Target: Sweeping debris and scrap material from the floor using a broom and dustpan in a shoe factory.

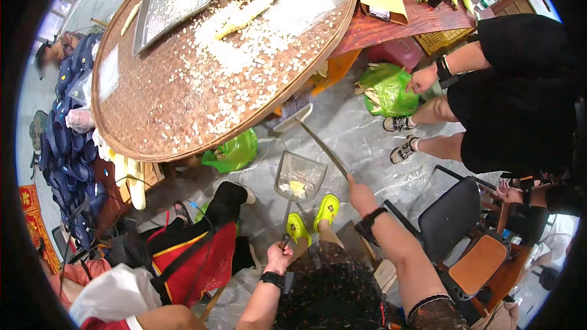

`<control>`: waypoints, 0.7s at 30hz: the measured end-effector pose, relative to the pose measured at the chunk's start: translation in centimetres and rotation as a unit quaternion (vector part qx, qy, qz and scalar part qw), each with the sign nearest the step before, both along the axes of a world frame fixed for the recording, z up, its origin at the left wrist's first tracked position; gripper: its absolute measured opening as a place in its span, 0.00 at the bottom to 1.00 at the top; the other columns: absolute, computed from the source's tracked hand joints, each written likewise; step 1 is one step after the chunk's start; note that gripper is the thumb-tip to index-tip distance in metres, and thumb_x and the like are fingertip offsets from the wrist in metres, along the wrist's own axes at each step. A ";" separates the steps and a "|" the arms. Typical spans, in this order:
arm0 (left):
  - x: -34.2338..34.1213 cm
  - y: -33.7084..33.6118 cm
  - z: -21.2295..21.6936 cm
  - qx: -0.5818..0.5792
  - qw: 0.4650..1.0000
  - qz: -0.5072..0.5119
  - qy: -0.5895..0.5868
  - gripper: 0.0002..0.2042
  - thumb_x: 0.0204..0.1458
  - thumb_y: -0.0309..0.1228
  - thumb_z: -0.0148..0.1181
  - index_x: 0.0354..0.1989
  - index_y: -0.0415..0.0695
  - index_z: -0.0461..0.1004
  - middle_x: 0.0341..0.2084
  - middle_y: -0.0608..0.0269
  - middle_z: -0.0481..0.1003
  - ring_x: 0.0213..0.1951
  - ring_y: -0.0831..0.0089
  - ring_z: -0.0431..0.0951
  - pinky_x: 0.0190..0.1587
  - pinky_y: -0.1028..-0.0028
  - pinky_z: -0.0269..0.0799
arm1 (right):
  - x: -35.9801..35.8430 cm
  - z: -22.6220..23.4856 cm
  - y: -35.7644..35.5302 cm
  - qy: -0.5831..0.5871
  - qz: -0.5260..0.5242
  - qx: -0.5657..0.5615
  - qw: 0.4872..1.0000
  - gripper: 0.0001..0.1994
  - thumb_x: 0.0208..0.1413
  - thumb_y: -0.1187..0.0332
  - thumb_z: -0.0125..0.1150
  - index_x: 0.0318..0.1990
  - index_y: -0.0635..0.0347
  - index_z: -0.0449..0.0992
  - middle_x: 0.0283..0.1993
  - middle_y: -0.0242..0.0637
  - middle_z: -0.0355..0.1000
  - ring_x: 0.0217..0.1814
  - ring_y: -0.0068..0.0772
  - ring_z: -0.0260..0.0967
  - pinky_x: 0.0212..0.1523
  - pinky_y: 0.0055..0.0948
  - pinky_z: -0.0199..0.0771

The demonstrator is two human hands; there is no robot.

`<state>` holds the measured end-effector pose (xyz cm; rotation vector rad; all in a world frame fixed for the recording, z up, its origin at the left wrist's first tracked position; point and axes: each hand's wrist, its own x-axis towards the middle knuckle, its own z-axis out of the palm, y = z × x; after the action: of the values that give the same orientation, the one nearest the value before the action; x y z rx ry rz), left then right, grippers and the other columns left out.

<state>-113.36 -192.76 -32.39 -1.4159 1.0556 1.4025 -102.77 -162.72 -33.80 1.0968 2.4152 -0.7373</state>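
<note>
My left hand [279,259] is wrapped round the dark handle of a grey long-handled dustpan [301,168]. The pan rests on the floor ahead of my yellow-green clogs, with some pale yellow scraps [297,188] in it. My right hand [363,198] grips the long stick of a broom [323,148]. Its head, with greyish bristles, is down by the floor under the edge of a big round woven tray [131,125], beyond the dustpan and apart from it. Loose pale corn kernels [226,79] and several cobs are scattered over the tray.
A green plastic bag [237,151] stands under the tray's edge. At right, a person's hand touches another green bag [391,88]. A black chair [451,217] stands right of my arm. People sit at lower left. A red table [403,26] holds corn and bottles.
</note>
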 end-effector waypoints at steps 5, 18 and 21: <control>1.3 -3.0 -0.4 -0.009 0.999 -0.005 0.043 0.07 0.50 0.27 0.35 0.25 0.36 0.57 0.16 0.60 0.58 0.15 0.75 0.56 0.13 0.81 0.53 | 5.7 2.2 -2.6 -0.126 0.027 -0.058 0.990 0.22 0.47 0.73 0.40 0.54 0.56 0.54 0.28 0.53 0.68 0.30 0.50 0.66 0.31 0.42 0.67; 1.9 -5.3 -0.5 -0.016 1.000 0.013 0.021 0.06 0.49 0.26 0.34 0.26 0.37 0.57 0.14 0.61 0.57 0.13 0.75 0.56 0.12 0.82 0.52 | -3.9 3.4 -4.7 -0.021 0.096 0.004 0.995 0.26 0.45 0.73 0.44 0.55 0.61 0.51 0.21 0.47 0.68 0.23 0.47 0.67 0.23 0.42 0.66; 2.4 -7.1 -0.4 -0.011 0.999 0.025 0.019 0.06 0.50 0.27 0.35 0.26 0.38 0.56 0.13 0.61 0.57 0.12 0.75 0.55 0.12 0.81 0.52 | -4.3 1.3 -4.7 -0.043 0.119 0.017 0.992 0.28 0.44 0.74 0.44 0.56 0.64 0.47 0.21 0.47 0.68 0.23 0.46 0.67 0.24 0.41 0.67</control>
<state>-110.99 -199.88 -32.83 -1.4456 1.0707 1.4623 -107.05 -167.43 -32.52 0.8150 2.4369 -0.5608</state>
